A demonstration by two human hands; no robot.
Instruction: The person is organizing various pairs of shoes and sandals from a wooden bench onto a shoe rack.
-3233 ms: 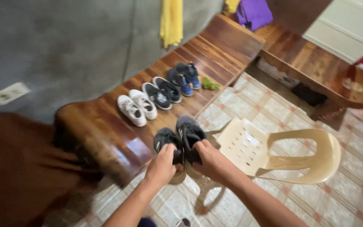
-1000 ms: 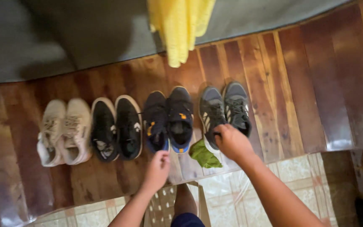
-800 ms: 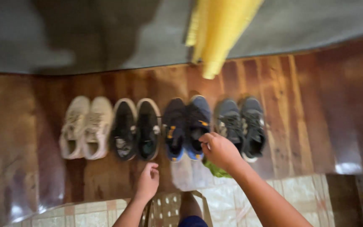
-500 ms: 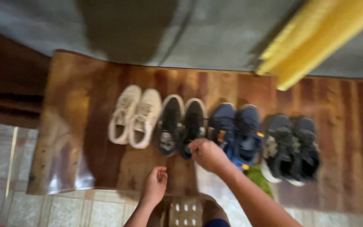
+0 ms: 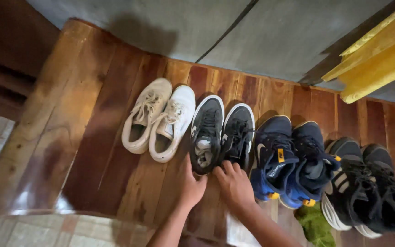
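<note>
Four pairs of shoes stand in a row on a wooden table (image 5: 92, 151), toes toward the grey wall (image 5: 252, 36) along its far edge. Both hands meet at the heels of the black pair (image 5: 220, 135), second from the left end. The left hand (image 5: 192, 185) lies against the heel of the left black shoe, fingers curved loosely; whether it grips the shoe cannot be told. The right hand (image 5: 235, 183) rests with its fingertips on the heel of the right black shoe, fingers bent, nothing closed inside them.

Left of these stands the white pair (image 5: 158, 120), laces loose. Right of them the blue pair (image 5: 291, 162) carries small yellow tabs and a pale curved mark on the side. The dark striped pair (image 5: 366, 190) near the right end has white stripes on its side and is partly cut off by the lower edge of the view.

A green cloth (image 5: 315, 225) lies at the near edge, half out of view. A yellow cloth (image 5: 380, 59) hangs in at the upper right, its top cut off. Tiled floor (image 5: 33, 228) shows below the table.
</note>
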